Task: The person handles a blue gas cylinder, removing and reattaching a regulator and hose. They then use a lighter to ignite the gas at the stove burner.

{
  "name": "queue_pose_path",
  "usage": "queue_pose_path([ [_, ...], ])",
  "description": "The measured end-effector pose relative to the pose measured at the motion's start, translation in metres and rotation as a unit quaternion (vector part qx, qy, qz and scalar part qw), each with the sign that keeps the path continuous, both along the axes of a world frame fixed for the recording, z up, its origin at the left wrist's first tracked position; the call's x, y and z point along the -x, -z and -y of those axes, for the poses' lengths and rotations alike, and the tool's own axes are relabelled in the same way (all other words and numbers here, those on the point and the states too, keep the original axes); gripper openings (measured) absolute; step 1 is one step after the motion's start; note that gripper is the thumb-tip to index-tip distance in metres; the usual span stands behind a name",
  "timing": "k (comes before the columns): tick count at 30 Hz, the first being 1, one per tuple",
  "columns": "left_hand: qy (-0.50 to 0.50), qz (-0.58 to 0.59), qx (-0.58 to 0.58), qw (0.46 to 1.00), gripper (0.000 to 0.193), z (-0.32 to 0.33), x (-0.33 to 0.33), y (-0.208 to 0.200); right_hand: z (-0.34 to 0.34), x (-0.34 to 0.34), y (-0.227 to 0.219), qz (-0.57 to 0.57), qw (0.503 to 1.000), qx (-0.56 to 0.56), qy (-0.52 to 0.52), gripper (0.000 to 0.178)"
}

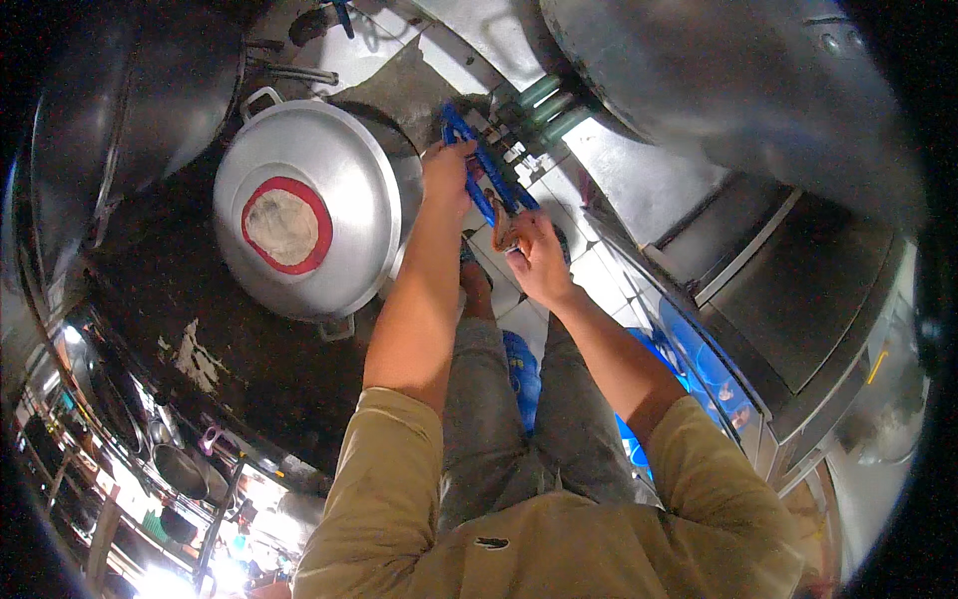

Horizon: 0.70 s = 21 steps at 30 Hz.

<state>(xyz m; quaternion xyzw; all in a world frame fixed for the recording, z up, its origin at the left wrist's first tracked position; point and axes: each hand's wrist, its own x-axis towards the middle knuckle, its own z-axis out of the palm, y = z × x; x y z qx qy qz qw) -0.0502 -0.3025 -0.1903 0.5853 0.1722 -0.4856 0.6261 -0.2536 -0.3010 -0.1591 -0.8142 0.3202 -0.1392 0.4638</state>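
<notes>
In front of me, past my knees, is a narrow blue frame (pixel 486 165) with long parallel bars, perhaps plastic; its kind is not plain. My left hand (pixel 448 178) is closed on its near-left side, fingers wrapped over the bar. My right hand (pixel 537 258) is at the frame's lower right end, fingers pinched together around a small brownish curved piece (pixel 502 232). Whether that piece is joined to the blue frame I cannot tell. To the left of my left forearm lies a large round silver lid (pixel 357 190) with a red-ringed pale centre and side handles below it.
A dark, stained worktop (pixel 150 280) extends under the lidded pot on the left. Big metal vessels stand at the upper left (pixel 180 90) and upper right (pixel 718 90). Green cylinders (pixel 547 108) lie beyond the frame. Pans (pixel 180 469) are at the lower left.
</notes>
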Motion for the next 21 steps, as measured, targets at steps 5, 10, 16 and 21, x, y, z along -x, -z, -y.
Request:
queue_pose_path([
  [5, 0.012, 0.055, -0.003, 0.998, 0.027, 0.003, 0.062, -0.025, 0.003, 0.019, 0.026, 0.048, 0.974, -0.212, 0.070, 0.044],
  [10, 0.239, 0.381, -0.111, 0.886, 0.046, 0.003, 0.070, -0.019, 0.024, 0.027, 0.029, 0.016, 0.970, -0.211, 0.122, 0.034],
  [16, 0.278, 0.468, -0.099, 0.833, 0.054, 0.045, -0.001, -0.003, 0.049, 0.017, 0.029, 0.037, 0.976, -0.184, 0.111, 0.029],
  [21, 0.372, 0.452, -0.025, 0.810, 0.055, 0.046, -0.018, -0.014, 0.046, 0.025, 0.036, -0.005, 0.957, -0.219, 0.193, 0.026],
])
